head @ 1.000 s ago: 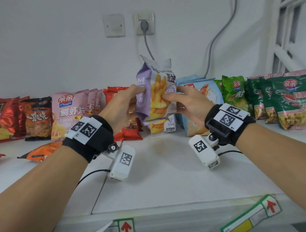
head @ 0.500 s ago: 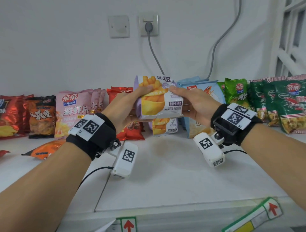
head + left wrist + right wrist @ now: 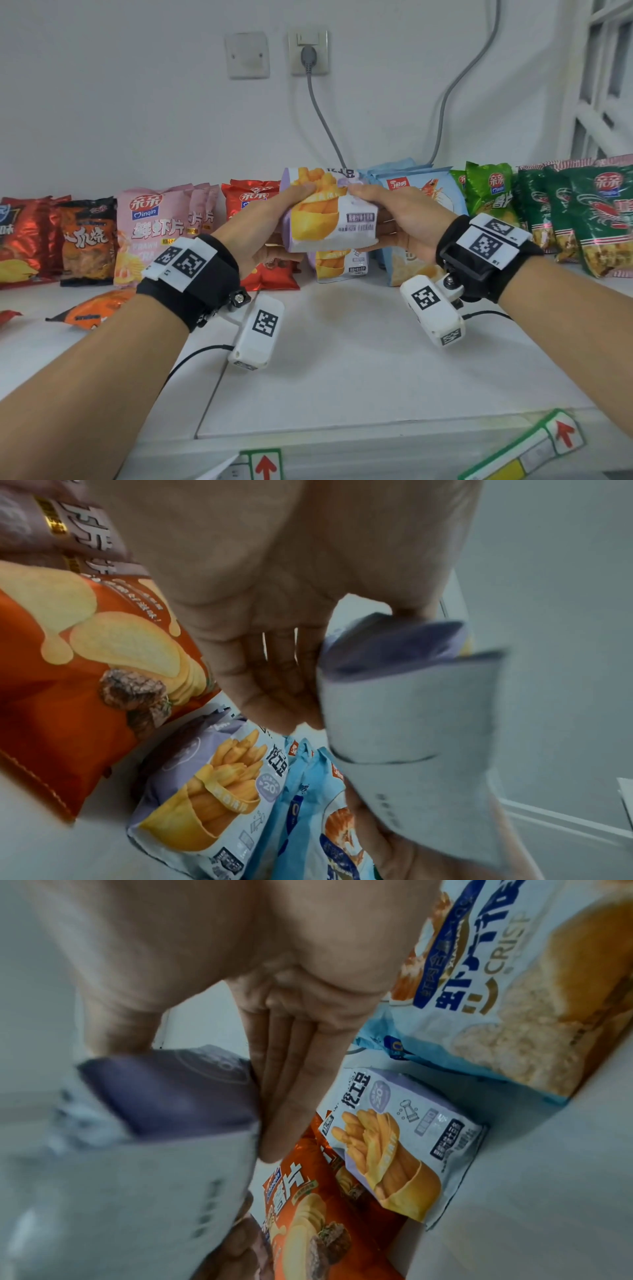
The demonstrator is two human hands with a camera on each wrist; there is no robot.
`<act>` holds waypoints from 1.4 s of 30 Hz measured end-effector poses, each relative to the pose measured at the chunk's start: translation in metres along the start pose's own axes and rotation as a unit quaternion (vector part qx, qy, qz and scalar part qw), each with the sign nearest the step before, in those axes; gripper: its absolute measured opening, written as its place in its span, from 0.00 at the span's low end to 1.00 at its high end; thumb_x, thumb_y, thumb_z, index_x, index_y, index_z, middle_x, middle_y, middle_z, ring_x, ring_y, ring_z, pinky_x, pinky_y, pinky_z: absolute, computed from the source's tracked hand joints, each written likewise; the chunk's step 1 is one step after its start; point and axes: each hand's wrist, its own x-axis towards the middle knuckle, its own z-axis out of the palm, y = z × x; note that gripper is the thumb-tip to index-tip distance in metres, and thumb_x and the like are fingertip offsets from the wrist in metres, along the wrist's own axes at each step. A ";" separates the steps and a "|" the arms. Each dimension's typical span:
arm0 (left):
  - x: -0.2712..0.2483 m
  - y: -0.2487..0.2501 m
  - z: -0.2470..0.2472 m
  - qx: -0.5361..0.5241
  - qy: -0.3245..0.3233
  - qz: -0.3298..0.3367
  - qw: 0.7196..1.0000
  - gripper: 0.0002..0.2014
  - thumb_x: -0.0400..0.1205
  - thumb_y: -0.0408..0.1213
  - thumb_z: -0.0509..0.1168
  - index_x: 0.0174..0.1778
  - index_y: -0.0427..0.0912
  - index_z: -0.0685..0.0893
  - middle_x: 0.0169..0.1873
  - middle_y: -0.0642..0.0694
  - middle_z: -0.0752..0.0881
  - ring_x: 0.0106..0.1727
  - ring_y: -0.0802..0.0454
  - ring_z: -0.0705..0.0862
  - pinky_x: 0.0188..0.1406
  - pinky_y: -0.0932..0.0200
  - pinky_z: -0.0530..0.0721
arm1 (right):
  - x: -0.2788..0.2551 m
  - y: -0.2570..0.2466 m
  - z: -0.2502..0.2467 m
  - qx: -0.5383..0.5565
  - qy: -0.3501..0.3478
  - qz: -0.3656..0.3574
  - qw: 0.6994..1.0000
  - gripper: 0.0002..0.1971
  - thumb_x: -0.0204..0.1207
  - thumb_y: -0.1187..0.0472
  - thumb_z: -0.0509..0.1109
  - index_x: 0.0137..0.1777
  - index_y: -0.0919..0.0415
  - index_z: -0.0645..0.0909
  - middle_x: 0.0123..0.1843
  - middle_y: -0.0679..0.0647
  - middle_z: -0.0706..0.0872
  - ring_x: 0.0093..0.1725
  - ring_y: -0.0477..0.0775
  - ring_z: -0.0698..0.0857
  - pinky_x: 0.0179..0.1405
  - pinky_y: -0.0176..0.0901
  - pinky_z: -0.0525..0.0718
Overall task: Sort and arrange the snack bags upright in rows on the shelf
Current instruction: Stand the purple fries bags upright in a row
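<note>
Hands met at the centre of the head view, both holding one purple fries bag (image 3: 330,219) above the white shelf (image 3: 342,359). Left hand (image 3: 270,222) gripped the bag's 9 o'clock end, thumb over the top edge and fingers (image 3: 274,674) curled beneath. Right hand (image 3: 404,222) gripped the 3 o'clock end, thumb on top and fingers (image 3: 291,1074) laid nearly straight along the bag's back. The held bag lay on its side, with its printed top toward 12 o'clock, clear of the shelf surface.

Directly below and behind it, a second purple fries bag (image 3: 340,265) stood on the shelf against the row. At 9 o'clock of that bag stood a red chip bag (image 3: 263,240), partly hidden by the left hand; further toward 9 o'clock stood pink prawn-cracker bags (image 3: 154,233), a brown bag (image 3: 89,240) and a shiny red bag (image 3: 20,240). An orange bag (image 3: 92,310) lay flat on the shelf in front of the pink ones. At 3 o'clock of the held bag stood light blue bags (image 3: 428,192), then a bright green bag (image 3: 489,195) and dark green prawn bags (image 3: 599,219) at the frame's edge.

A grey cable (image 3: 322,120) ran down the wall from a socket (image 3: 310,51) at 12 o'clock and passed behind the bags. Each wrist carried a black band with a white camera unit.
</note>
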 end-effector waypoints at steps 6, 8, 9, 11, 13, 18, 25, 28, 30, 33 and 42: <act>-0.001 -0.002 -0.004 0.043 -0.020 0.122 0.991 0.17 0.81 0.30 0.75 0.66 0.42 0.88 0.54 0.46 0.95 0.55 0.48 0.93 0.60 0.48 0.90 | 0.002 0.003 -0.007 -0.083 0.024 -0.099 0.991 0.17 0.74 0.69 0.82 0.63 0.61 0.88 0.56 0.55 0.95 0.54 0.50 0.94 0.47 0.40 0.91; -0.001 -0.002 -0.005 0.058 -0.025 0.170 0.983 0.28 0.76 0.21 0.77 0.72 0.39 0.83 0.61 0.42 0.93 0.63 0.43 0.91 0.63 0.46 0.90 | 0.001 0.002 -0.008 -0.115 0.025 -0.150 0.982 0.26 0.69 0.75 0.84 0.67 0.67 0.84 0.60 0.59 0.94 0.59 0.52 0.93 0.57 0.44 0.91; -0.001 -0.002 -0.005 0.072 -0.031 0.195 0.978 0.32 0.74 0.18 0.78 0.74 0.38 0.80 0.64 0.40 0.91 0.66 0.41 0.89 0.66 0.41 0.88 | 0.001 0.002 -0.008 -0.118 0.019 -0.169 0.978 0.29 0.67 0.79 0.84 0.68 0.70 0.81 0.61 0.61 0.93 0.61 0.53 0.92 0.61 0.46 0.91; 0.001 0.000 -0.007 0.111 -0.043 0.246 0.962 0.35 0.69 0.17 0.82 0.70 0.40 0.79 0.64 0.44 0.89 0.67 0.45 0.88 0.67 0.38 0.87 | 0.001 0.000 -0.008 -0.125 0.011 -0.211 0.969 0.28 0.63 0.82 0.84 0.62 0.69 0.80 0.56 0.58 0.91 0.58 0.49 0.90 0.60 0.45 0.90; 0.002 0.001 -0.011 0.159 -0.050 0.287 0.943 0.34 0.67 0.24 0.83 0.65 0.47 0.77 0.59 0.57 0.86 0.62 0.54 0.86 0.61 0.49 0.88 | 0.002 0.000 -0.008 -0.146 0.008 -0.254 0.956 0.28 0.62 0.82 0.85 0.56 0.60 0.79 0.52 0.52 0.88 0.53 0.43 0.88 0.56 0.39 0.88; 0.001 0.005 -0.014 0.225 -0.043 0.366 0.902 0.32 0.70 0.40 0.82 0.68 0.54 0.76 0.63 0.62 0.84 0.68 0.53 0.84 0.65 0.56 0.85 | 0.002 -0.002 -0.006 -0.164 0.022 -0.331 0.929 0.29 0.63 0.78 0.87 0.56 0.53 0.79 0.58 0.51 0.89 0.59 0.41 0.88 0.62 0.37 0.86; -0.001 0.007 -0.011 0.254 0.004 0.328 0.910 0.35 0.68 0.39 0.88 0.69 0.48 0.79 0.63 0.52 0.85 0.64 0.58 0.86 0.59 0.62 0.88 | 0.001 -0.001 -0.006 -0.157 0.038 -0.275 0.948 0.27 0.62 0.77 0.88 0.55 0.60 0.81 0.51 0.51 0.90 0.53 0.45 0.90 0.58 0.43 0.89; -0.001 0.009 -0.003 0.206 -0.026 0.260 0.943 0.38 0.68 0.33 0.87 0.72 0.47 0.78 0.62 0.50 0.90 0.62 0.56 0.90 0.57 0.58 0.90 | 0.000 0.001 -0.006 -0.175 0.024 -0.204 0.963 0.31 0.64 0.74 0.88 0.67 0.60 0.83 0.57 0.51 0.94 0.58 0.48 0.92 0.61 0.44 0.90; 0.004 0.008 0.001 0.230 -0.044 0.220 0.947 0.38 0.70 0.26 0.85 0.74 0.45 0.77 0.61 0.50 0.92 0.61 0.54 0.91 0.61 0.50 0.91 | 0.001 -0.001 -0.010 -0.197 -0.022 -0.156 0.968 0.30 0.68 0.71 0.87 0.69 0.54 0.83 0.60 0.50 0.94 0.62 0.47 0.92 0.63 0.41 0.89; 0.017 0.001 0.006 0.280 -0.078 0.160 0.943 0.35 0.71 0.28 0.84 0.74 0.45 0.80 0.62 0.52 0.92 0.62 0.55 0.91 0.66 0.47 0.88 | 0.004 -0.005 -0.020 -0.152 -0.034 -0.104 0.982 0.21 0.76 0.63 0.82 0.67 0.51 0.85 0.59 0.47 0.95 0.63 0.45 0.91 0.65 0.42 0.88; 0.057 -0.018 0.015 0.331 -0.134 0.065 0.932 0.19 0.76 0.35 0.82 0.55 0.61 0.87 0.43 0.72 0.91 0.48 0.76 0.88 0.50 0.77 0.82 | 0.054 -0.031 -0.036 -0.265 0.092 -0.067 0.957 0.16 0.79 0.55 0.80 0.64 0.56 0.87 0.55 0.56 0.94 0.56 0.57 0.93 0.68 0.54 0.88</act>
